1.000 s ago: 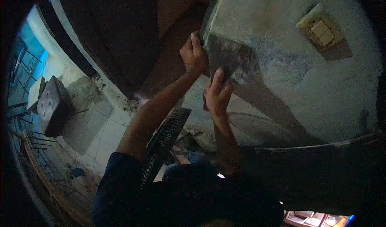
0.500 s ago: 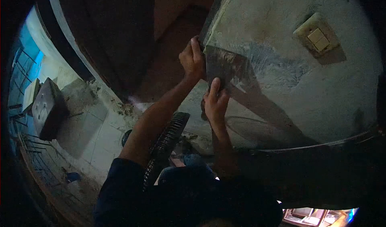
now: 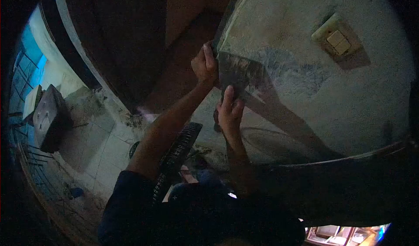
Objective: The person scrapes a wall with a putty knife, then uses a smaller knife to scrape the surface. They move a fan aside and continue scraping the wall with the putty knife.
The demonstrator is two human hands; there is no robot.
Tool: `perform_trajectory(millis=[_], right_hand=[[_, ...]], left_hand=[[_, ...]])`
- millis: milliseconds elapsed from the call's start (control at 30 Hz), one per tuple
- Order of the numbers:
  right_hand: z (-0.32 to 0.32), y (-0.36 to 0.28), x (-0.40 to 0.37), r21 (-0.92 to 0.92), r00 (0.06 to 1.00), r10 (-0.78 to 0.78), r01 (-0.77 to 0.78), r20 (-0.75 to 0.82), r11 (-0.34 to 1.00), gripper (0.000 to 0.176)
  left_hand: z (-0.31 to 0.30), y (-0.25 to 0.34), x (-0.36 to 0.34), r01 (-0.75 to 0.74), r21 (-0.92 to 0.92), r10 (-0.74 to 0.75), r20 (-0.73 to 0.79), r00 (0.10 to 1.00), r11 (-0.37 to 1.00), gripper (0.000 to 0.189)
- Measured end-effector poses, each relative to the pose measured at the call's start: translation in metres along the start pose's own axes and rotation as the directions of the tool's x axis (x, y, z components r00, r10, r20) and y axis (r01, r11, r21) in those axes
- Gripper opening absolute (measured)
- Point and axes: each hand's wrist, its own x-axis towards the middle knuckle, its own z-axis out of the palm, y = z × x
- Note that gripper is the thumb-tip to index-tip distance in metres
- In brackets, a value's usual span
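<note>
My right hand (image 3: 230,113) is closed around the handle of a wide putty knife (image 3: 233,69), thumb along its near side. The dark blade lies against the wall at its corner edge. My left hand (image 3: 205,67) is closed at that edge, just left of the blade, thumb pointing up; what its fingers hold is hidden. To the right of the blade, a grey smeared patch (image 3: 290,69) marks the wall (image 3: 283,23). Both hands' shadows fall across it.
A light switch (image 3: 338,41) sits on the wall at upper right. Left of the corner is a dark doorway (image 3: 183,49). A tufted cushioned seat (image 3: 50,117) stands on the dirty tiled floor (image 3: 94,145). A dark ribbed object (image 3: 179,154) is below my left forearm.
The view has shifted slightly, so the wall, switch and both hands appear a little farther left. Both hands keep their grips, and the blade stays by the corner edge.
</note>
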Motion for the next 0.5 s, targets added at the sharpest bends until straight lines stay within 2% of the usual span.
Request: perform_trajectory(millis=[33,67,100,167,200,233,300,433,500], right_hand=[[-0.002,-0.011,0.000,0.105,0.991,0.113,-0.120,0.065,0.987,0.044],[-0.009,-0.014,0.004,0.064,0.944,0.302,-0.312,0.130,0.948,0.043],[-0.012,-0.008,-0.003,0.055,0.941,0.311,-0.320,0.132,0.946,0.043],[-0.011,0.015,-0.006,-0.091,0.991,0.133,-0.132,-0.005,0.987,0.044],[-0.006,0.009,-0.005,-0.066,0.998,-0.020,0.016,-0.054,0.998,0.045],[-0.005,0.003,0.000,-0.059,0.998,-0.024,0.021,-0.051,0.998,0.045],[-0.011,-0.007,0.002,0.088,0.964,0.245,-0.254,0.106,0.963,0.046],[-0.014,0.002,0.004,0.034,0.973,0.216,-0.219,0.080,0.975,0.046],[-0.015,-0.001,-0.004,-0.086,0.995,0.091,-0.087,0.045,0.992,0.047]], left_hand=[[-0.002,0.002,-0.001,0.007,0.004,-0.007,0.010,1.000,1.000,0.050],[0.000,0.002,0.001,0.005,-0.034,-0.005,0.014,1.000,0.999,0.050],[-0.001,0.004,-0.001,0.003,-0.072,-0.002,0.015,1.000,0.997,0.051],[0.000,0.001,-0.005,0.024,-0.053,-0.023,0.008,1.000,0.998,0.050],[-0.001,0.003,-0.003,0.053,-0.026,-0.053,0.010,0.999,0.998,0.049],[-0.001,0.003,0.003,0.046,-0.023,-0.046,0.006,0.999,0.999,0.049],[-0.001,0.000,-0.002,0.082,-0.062,-0.079,0.051,0.996,0.995,0.047],[0.001,0.000,0.001,0.080,-0.038,-0.078,0.038,0.996,0.996,0.046],[0.002,0.001,-0.001,0.026,-0.093,-0.029,-0.030,0.999,0.995,0.046]])
